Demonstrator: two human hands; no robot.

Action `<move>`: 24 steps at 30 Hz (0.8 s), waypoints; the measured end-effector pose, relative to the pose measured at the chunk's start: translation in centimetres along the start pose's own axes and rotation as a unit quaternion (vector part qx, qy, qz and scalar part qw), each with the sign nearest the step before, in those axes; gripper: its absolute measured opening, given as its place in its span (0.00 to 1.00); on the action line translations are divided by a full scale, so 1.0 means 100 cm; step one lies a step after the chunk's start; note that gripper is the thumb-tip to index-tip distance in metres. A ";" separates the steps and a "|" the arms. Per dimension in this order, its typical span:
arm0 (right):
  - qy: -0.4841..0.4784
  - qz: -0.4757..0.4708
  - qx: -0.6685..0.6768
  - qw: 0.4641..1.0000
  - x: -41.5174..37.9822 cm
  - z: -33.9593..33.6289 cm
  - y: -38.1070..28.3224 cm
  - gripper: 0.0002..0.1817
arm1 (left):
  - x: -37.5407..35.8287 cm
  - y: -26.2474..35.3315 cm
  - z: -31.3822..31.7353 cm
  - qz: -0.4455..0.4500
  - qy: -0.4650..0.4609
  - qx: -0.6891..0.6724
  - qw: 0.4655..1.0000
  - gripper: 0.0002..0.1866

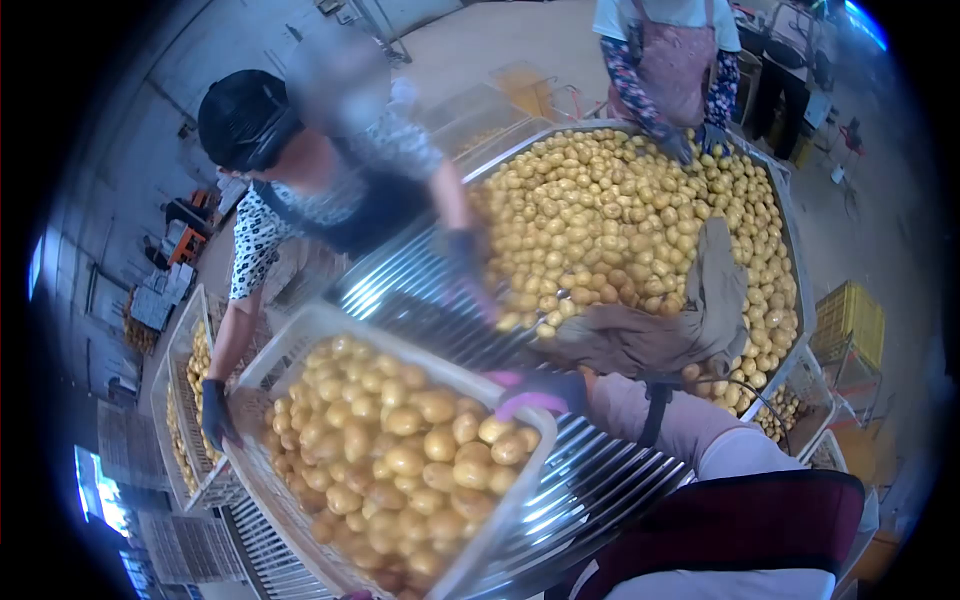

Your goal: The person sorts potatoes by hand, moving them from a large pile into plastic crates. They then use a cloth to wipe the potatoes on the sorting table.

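Observation:
A pale plastic crate (545, 425), heaped with round yellow-brown produce (400, 450) that looks like potatoes, is tilted over a metal roller conveyor (600, 470). My right hand (550, 392), in a dark glove with pink-purple fingers, is closed over the crate's rim at its right corner. Only a sliver of pink-purple at the bottom edge, by the crate's near side, seems to be my left hand (356, 595); its fingers are hidden. A co-worker's dark-gloved hand (215, 412) touches the crate's far left corner. That person's other gloved hand (465, 265) is blurred over the rollers.
Beyond the rollers stands a large metal-rimmed sorting table (800, 280) full of the same produce, with a brown cloth (650, 330) on it. Another person's gloved hands (690, 145) reach into the pile. More filled crates (185, 400) stand left; a yellow crate (850, 325) stands right.

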State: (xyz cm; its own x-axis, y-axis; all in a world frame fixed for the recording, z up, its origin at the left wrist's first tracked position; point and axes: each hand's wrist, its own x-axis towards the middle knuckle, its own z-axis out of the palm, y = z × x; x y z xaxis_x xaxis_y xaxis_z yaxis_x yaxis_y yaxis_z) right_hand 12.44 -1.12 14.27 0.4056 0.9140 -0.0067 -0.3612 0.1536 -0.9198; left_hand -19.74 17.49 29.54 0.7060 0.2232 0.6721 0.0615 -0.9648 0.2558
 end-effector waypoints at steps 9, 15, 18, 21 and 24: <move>0.175 -0.059 0.135 0.974 -0.071 0.000 0.099 0.33 | 0.089 -0.009 0.011 0.188 -0.208 -0.037 0.959 0.17; 0.359 -0.114 0.017 0.926 -0.096 -0.036 0.121 0.26 | 0.131 0.058 0.076 0.321 -0.177 -0.094 0.926 0.09; 0.527 -0.150 -0.411 0.728 -0.124 -0.081 0.112 0.31 | 0.139 0.089 0.102 0.348 -0.186 -0.101 0.913 0.13; 0.541 0.011 -0.703 0.462 -0.184 -0.139 0.146 0.29 | 0.143 0.127 0.123 0.362 -0.212 -0.090 0.903 0.15; 0.449 0.121 -0.683 0.564 -0.231 -0.185 0.120 0.17 | 0.149 0.156 0.146 0.403 -0.267 -0.053 0.874 0.15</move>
State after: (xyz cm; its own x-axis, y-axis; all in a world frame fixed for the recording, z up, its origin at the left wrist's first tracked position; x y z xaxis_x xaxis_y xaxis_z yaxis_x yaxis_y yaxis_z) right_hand 14.27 -27.31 -3.86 0.9658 0.1944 0.1718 0.2382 -0.9271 -0.2896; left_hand 2.03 3.68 33.37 0.7206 -0.6462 0.2513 -0.6525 -0.7546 -0.0693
